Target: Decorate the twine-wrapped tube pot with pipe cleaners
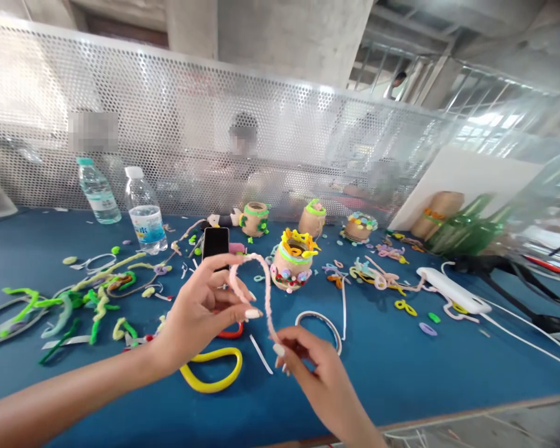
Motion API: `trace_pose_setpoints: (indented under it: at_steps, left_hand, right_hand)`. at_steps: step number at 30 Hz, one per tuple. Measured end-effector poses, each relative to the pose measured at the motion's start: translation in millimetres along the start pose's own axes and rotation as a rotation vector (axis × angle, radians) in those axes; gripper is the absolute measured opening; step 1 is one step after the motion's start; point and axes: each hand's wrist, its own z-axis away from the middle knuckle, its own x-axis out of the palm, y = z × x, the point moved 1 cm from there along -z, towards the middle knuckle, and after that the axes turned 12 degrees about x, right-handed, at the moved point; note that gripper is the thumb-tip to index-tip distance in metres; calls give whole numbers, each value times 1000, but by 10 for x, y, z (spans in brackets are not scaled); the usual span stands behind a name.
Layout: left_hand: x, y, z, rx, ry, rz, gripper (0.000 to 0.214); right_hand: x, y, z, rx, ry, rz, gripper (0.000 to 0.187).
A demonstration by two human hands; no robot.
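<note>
A fuzzy pink pipe cleaner arches between my hands above the table. My left hand is closed on its bent end, thumb and fingers pinching it. The lower end is pinched between the thumb and fingers of my right hand. Just beyond them stands a small brown pot trimmed with yellow loops, a green band and coloured pompoms. Below my left hand lies a yellow loop-shaped handle, with a red loop partly hidden behind my fingers. A white ring rests behind my right hand.
Two water bottles stand back left, near a black phone. Green pipe cleaner pieces litter the left side. Decorated pots line the back by a perforated screen. A white power strip and green bottles are right.
</note>
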Motion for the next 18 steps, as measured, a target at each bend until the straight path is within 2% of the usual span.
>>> trace_pose_setpoints:
  at_steps: [3, 6, 9, 12, 15, 18]
  left_hand:
    - [-67, -128, -8, 120, -30, -290, 8]
    - [-171, -221, 5, 174, -43, -444, 7]
    - [-243, -284, 1, 127, -44, -384, 5]
    - [-240, -327, -16, 18, -152, -196, 17]
    - [-201, -346, -22, -66, -182, -84, 30]
    - [-166, -313, -1, -121, -184, -41, 33]
  right_hand:
    - [38, -6, 17, 8, -43, -106, 27]
    - [7, 31, 44, 30, -13, -143, 31]
    - [-23, 85, 54, 95, -129, -123, 44]
    - [-66, 137, -7, 136, -235, -172, 74]
    - [-121, 156, -152, 110, -144, -251, 94]
    - [-142, 91, -299, -17, 39, -146, 99]
